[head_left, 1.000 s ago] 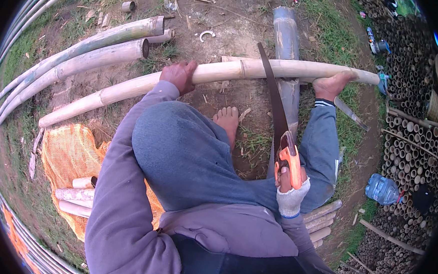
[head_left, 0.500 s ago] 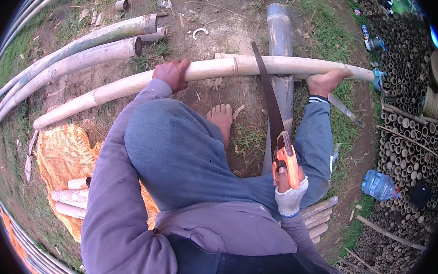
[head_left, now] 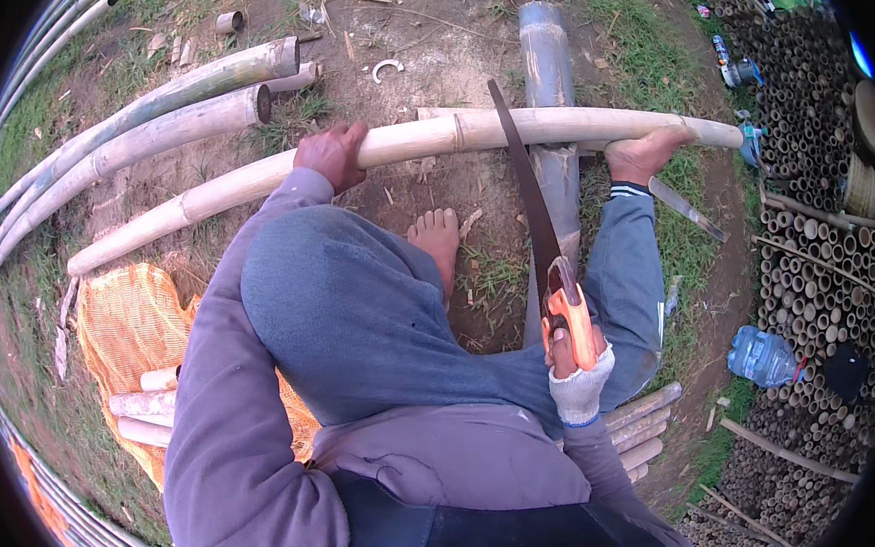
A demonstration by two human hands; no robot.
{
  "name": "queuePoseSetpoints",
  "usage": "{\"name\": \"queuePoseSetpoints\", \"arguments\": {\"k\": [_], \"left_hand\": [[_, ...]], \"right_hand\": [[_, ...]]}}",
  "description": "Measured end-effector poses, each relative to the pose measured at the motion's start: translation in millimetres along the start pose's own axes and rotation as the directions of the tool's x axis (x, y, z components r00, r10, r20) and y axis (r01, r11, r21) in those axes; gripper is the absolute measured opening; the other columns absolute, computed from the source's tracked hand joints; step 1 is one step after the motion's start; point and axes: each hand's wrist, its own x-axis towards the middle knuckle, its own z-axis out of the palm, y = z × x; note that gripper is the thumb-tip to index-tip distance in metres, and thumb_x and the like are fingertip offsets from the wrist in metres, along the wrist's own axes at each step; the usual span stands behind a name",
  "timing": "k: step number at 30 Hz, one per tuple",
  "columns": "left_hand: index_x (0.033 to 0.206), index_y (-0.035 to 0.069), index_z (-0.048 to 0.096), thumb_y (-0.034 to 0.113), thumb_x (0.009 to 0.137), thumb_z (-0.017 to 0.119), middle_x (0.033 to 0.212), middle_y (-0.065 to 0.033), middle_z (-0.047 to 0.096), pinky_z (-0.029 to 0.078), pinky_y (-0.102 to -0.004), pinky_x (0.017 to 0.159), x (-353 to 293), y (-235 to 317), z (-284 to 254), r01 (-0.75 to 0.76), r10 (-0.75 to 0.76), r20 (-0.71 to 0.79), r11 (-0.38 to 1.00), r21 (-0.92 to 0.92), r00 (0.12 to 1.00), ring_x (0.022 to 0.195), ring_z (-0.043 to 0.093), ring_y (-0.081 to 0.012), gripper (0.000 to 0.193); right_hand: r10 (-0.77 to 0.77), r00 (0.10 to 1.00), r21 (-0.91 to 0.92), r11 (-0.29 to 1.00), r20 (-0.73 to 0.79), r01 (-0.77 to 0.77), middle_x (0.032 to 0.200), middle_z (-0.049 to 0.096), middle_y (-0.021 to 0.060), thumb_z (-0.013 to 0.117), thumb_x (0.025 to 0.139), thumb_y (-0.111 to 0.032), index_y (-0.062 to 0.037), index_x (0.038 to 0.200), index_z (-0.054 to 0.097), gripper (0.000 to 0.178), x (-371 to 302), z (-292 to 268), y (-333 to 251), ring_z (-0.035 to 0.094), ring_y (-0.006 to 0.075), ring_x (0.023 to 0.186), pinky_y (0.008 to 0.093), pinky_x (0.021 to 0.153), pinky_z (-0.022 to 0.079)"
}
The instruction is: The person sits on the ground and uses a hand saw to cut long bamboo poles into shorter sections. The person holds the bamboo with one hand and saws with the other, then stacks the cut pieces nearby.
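Observation:
A long pale bamboo pole (head_left: 390,144) lies crosswise in front of me, over a thicker grey bamboo log (head_left: 548,66). My left hand (head_left: 332,158) is wrapped over the pole, left of its middle. In a fingerless white glove, my right hand (head_left: 577,373) grips the orange handle of a hand saw (head_left: 533,197). The dark blade points away from me, its front part against or just over the pole beside the log; I cannot tell whether the teeth are in a cut. My right foot (head_left: 646,152) rests against the pole near its right end.
Thick bamboo poles (head_left: 178,119) lie at the far left. An orange mesh sack (head_left: 125,323) with short bamboo pieces is on the left. On the right are a machete-like blade (head_left: 689,208), a large clear bottle (head_left: 763,356) and stacked bamboo (head_left: 820,300). Cut lengths (head_left: 642,423) lie beside my right hip.
The whole view has shifted slightly. My left hand stays on the pole and my right hand keeps hold of the saw, with little visible movement of the blade along the pole.

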Motion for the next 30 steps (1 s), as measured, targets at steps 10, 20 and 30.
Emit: {"name": "queuePoseSetpoints", "arguments": {"k": [10,20,30], "left_hand": [[0.126,0.017,0.061,0.032,0.08,0.088,0.115,-0.0115,0.075,0.063,-0.0513,0.089,5.0,7.3,-2.0,-0.031,0.031,-0.044,1.0,-0.001,0.999,0.105,0.077,-0.037,0.056],[0.126,0.016,0.061,0.03,0.08,0.089,0.114,-0.0122,0.075,0.064,-0.0505,0.091,-6.9,-1.3,6.5,0.007,-0.006,-0.084,1.0,0.015,0.996,0.104,0.078,-0.0358,0.055],[0.129,0.016,0.059,0.03,0.08,0.09,0.117,-0.0125,0.075,0.063,-0.0507,0.092,-11.6,-4.2,0.3,0.035,-0.034,-0.046,0.999,0.017,0.998,0.106,0.078,-0.0365,0.06]], "right_hand": [[-0.121,0.98,-0.016,0.993,-0.161,0.12,0.078,0.066,0.0186,0.079,0.097,-0.02,0.0033,0.097,0.069,0.026,162.6,85.0,26.9,0.064,0.0322,0.067,0.0436,0.066,0.051],[0.154,0.987,0.199,0.97,-0.044,-0.142,0.073,0.066,0.0096,0.076,0.098,-0.01,0.0026,0.095,0.067,0.015,51.9,41.3,27.6,0.065,0.0188,0.06,0.0382,0.06,0.051],[-0.056,0.998,0.05,0.997,0.008,0.056,0.074,0.065,0.0059,0.071,0.103,-0.009,0.0028,0.098,0.063,0.015,27.6,22.6,17.8,0.059,0.0098,0.054,0.0287,0.051,0.048]]}}
